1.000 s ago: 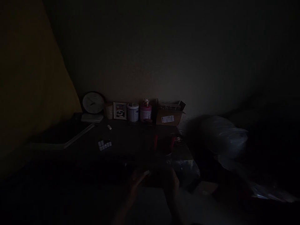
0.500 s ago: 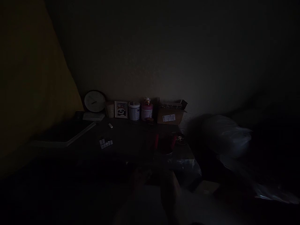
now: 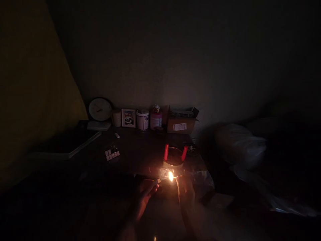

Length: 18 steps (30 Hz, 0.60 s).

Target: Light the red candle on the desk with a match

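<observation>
Fire's appeared since the last frame: half a second ago both hands were murky shapes, and now a bright flame (image 3: pixel 171 176) burns low, just right of center. Right hand (image 3: pixel 186 187) has its fingertips pinching a lit match (image 3: pixel 175 177), burning end pointing left. Left hand (image 3: pixel 147 192), just left of it, has a small box, probably a matchbox (image 3: pixel 158 181), pinched between thumb and fingers, pale end showing.

What'd worry me: the stick looks short, so it could singe those fingers if held too long. A drift left would bring the flame near the box, probably cardboard, and that shiny, wrinkled plastic sheet (image 3: pixel 207 177) at lower right could melt if the match dropped. A quick move might snuff it too.

Just above the flame, two smooth red candles (image 3: pixel 166 152) stand either side of a dark round thing with a light-catching rim, no flame on either. Farther back, mid-frame: ribless white tub (image 3: pixel 142 119), panda picture frame (image 3: pixel 128 118), creased-flap cardboard box (image 3: pixel 180 125), round clock (image 3: pixel 100 109).
</observation>
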Available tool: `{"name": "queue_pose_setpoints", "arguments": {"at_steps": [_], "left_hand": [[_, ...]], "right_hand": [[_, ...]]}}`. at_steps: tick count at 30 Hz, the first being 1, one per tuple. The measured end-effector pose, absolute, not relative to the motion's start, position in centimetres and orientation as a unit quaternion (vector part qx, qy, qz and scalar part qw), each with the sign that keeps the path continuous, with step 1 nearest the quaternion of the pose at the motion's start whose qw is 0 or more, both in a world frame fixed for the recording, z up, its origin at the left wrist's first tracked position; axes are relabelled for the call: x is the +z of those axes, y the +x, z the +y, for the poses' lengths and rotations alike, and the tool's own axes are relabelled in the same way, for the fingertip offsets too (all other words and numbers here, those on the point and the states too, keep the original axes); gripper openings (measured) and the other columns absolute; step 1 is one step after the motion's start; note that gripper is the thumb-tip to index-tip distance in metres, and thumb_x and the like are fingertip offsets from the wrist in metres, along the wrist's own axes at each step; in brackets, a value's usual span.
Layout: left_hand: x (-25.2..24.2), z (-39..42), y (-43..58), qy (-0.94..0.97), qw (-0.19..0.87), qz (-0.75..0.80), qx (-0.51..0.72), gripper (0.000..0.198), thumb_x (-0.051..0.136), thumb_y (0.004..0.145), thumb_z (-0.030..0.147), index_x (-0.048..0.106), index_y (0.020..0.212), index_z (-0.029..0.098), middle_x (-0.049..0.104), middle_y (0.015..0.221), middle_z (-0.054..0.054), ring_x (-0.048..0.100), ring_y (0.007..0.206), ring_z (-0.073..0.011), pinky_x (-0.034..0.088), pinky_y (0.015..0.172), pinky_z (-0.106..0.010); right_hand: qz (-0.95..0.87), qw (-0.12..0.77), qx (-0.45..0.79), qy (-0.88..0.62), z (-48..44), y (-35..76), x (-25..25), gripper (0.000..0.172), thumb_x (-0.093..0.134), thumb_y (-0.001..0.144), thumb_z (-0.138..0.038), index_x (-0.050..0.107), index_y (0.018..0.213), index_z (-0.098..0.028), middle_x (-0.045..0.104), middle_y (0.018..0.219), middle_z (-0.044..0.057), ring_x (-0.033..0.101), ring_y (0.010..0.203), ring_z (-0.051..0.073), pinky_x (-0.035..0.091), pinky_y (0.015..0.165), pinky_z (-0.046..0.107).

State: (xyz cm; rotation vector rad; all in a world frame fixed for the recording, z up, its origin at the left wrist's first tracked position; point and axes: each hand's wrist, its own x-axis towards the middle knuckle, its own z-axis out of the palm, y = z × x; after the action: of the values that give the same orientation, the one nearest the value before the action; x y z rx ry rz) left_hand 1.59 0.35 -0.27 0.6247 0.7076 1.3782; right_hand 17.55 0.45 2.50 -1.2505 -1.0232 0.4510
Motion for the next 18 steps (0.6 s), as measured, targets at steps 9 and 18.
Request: {"name": "queue_pose_setpoints", "arguments": {"at_steps": [9,18], "left_hand": [[0.0,0.3,1.1,0.296,0.675,0.317,0.596,0.023,0.066,0.074,0.037,0.065,0.087,0.017,0.069,0.108,-0.01,0.063,0.094,-0.0185,0.043,0.089,-0.034],[-3.4,2.1,0.7,0.24,0.685,0.331,0.602,0.027,0.065,0.075,0.037,0.067,0.094,0.017,0.07,0.104,-0.009,0.063,0.099,-0.0232,0.044,0.092,-0.044]], "right_hand": [[-0.425,0.656,0.21,-0.588,1.6,19.6,1.3,0.025,0.061,0.073,-0.046,0.068,0.076,-0.021,0.071,0.081,0.005,0.065,0.076,0.021,0.052,0.068,0.032],[-0.434,0.652,0.217,-0.583,1.6,20.0,1.5,0.032,0.063,0.072,-0.046,0.068,0.085,-0.017,0.069,0.084,0.006,0.063,0.08,0.021,0.051,0.07,0.031]]}}
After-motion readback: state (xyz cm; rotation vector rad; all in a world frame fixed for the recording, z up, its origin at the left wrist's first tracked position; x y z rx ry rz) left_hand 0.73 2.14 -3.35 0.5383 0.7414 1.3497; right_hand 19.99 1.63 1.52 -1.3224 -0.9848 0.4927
